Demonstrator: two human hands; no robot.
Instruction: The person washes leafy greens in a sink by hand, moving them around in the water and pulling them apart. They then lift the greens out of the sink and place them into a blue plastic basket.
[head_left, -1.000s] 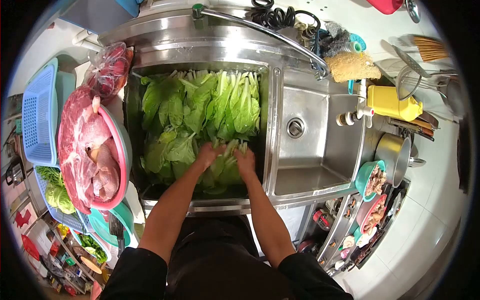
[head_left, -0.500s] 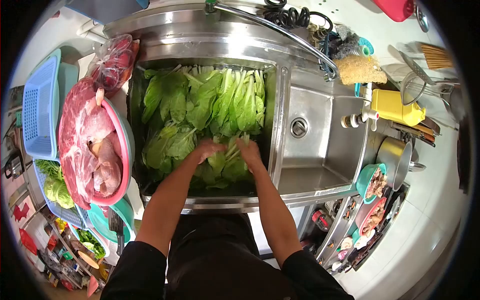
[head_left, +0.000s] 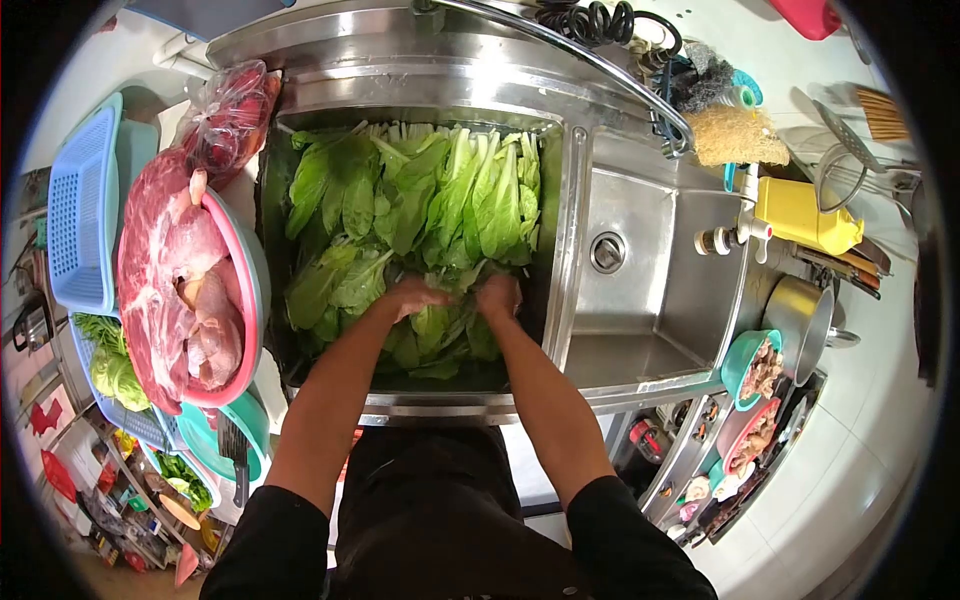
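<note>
Long green lettuce leaves [head_left: 410,200] float in the water of the large left sink basin [head_left: 548,200], with a row of pale stems along the back. My left hand [head_left: 418,297] is closed on a loose bunch of lettuce leaves [head_left: 432,325] near the basin's front. Facing it, my right hand [head_left: 498,295] grips the other side of that bunch. Both hands are partly in the water, so some fingertips are hidden among leaves. More lettuce leaves [head_left: 335,285] lie left of my left hand.
A pink-rimmed basin [head_left: 252,300] heaped with raw meat [head_left: 165,290] stands left of the sink, beside a blue basket [head_left: 82,215]. The right sink basin [head_left: 608,300] has a drain. Above it reach a metal faucet pipe [head_left: 600,70] and a tap [head_left: 735,238].
Both hands have dipped lower into the water with the lettuce bunch, and its pale stems are less visible now. The view has shifted slightly.
</note>
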